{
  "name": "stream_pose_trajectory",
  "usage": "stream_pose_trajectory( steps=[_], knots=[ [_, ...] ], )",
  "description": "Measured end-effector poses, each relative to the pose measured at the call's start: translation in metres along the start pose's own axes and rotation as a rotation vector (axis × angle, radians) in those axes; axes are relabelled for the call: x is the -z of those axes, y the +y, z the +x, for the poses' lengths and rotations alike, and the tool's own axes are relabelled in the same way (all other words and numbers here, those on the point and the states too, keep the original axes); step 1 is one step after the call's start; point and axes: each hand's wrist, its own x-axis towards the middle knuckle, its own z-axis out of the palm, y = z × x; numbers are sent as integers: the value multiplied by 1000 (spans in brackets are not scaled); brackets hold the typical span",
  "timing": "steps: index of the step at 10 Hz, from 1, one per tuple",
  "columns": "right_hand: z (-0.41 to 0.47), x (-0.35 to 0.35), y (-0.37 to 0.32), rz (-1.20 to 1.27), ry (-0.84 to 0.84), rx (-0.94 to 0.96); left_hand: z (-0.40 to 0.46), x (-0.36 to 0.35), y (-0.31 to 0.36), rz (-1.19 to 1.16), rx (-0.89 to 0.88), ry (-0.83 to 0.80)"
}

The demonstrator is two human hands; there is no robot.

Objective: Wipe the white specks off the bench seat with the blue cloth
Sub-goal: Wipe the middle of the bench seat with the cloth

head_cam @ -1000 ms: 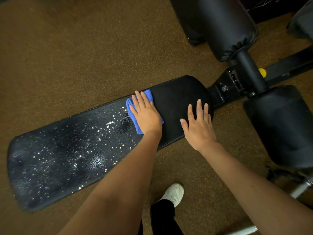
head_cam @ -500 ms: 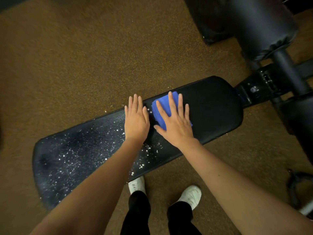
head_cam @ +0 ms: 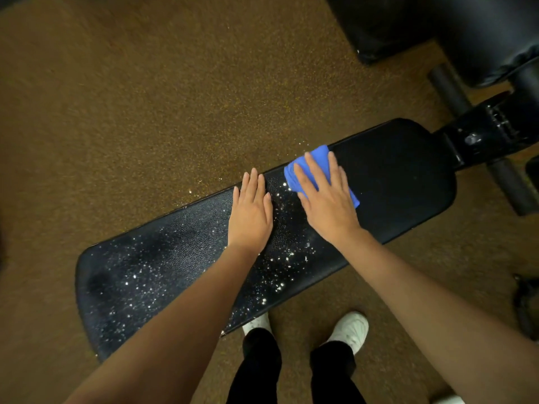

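The blue cloth point(head_cam: 316, 173) has passed from the left hand point(head_cam: 250, 212) to the right hand point(head_cam: 328, 196), whose flat fingers point(head_cam: 313, 170) press it mid-frame; the left lies open and empty on specks point(head_cam: 280, 258) yet unwiped.

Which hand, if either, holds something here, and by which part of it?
The right hand presses flat on the middle of the blue cloth against the bench seat, not a closed grip. The left hand lies bare on the seat.

Black bench seat point(head_cam: 402, 176) with white specks point(head_cam: 280, 258), blue cloth point(head_cam: 316, 161), two flat hands.
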Motion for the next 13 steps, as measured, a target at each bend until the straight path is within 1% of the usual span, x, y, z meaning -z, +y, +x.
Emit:
stream_pose_trajectory(
  steps=[1,2,3,4,5,6,7,8,9,10,11,12,13],
  knots=[
    [-2,4,22,-10,19,13,-2,0,0,-43,7,-14],
    [15,4,20,42,56,-262,-3,1,2,-92,6,-13],
    [29,2,-2,91,59,-333,-3,2,1,-110,8,-21],
    [16,-1,-8,70,25,-105,-5,4,0,-99,-1,-34],
    [4,1,13,16,3,133,-4,6,1,-95,-1,-51],
    [21,3,27,35,24,-2,-4,7,1,-78,10,-67],
    [41,4,4,133,29,-269,-5,6,2,-66,22,-73],
    [26,2,-5,156,28,-132,-9,6,4,-63,32,-99],
    [-11,1,12,76,-7,151,-12,7,5,-34,37,-125],
    [-26,6,34,5,-9,164,-13,8,6,-10,45,-137],
    [-17,10,30,68,25,-125,-12,5,9,18,69,-135],
    [-24,1,11,66,65,-140,-13,-1,13,52,101,-111],
    [-61,-1,12,-10,34,34,-16,-4,18,60,123,-96]
  ],
)
